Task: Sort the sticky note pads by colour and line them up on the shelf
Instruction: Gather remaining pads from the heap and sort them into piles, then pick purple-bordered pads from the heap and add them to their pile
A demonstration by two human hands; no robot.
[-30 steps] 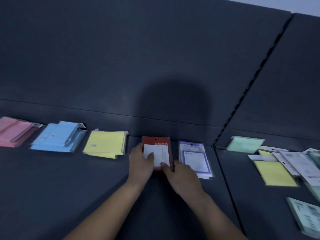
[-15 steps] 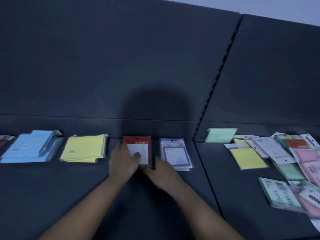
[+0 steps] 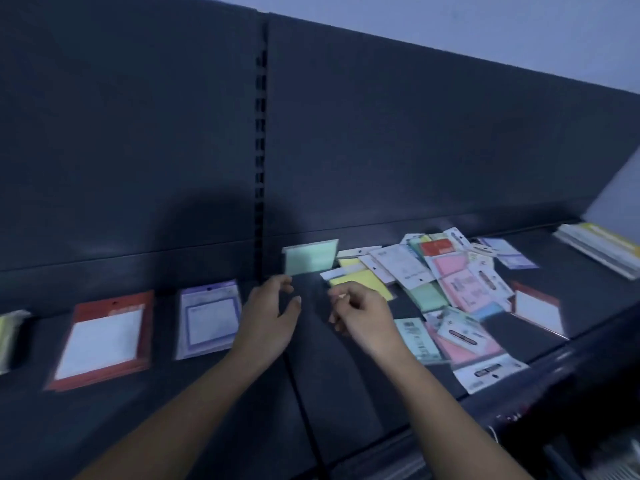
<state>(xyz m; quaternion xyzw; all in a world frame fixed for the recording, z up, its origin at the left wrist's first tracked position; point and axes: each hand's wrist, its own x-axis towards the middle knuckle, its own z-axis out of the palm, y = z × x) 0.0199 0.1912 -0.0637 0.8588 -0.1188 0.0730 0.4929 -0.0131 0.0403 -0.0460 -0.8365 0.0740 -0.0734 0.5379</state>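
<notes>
The yellow pad (image 3: 10, 336) at the left is cut off by the edge; print on the heaped pads (image 3: 460, 289) at right is blurred; lower ones lie hidden.

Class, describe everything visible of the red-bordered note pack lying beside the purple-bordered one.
The red-bordered note pack is a flat rectangle: red card frame, white square centre, a hang hole near its top edge. It lies face up, slightly skewed, on the dark shelf, left of the purple-bordered pack with a gap between. Nothing else touches it.
</notes>
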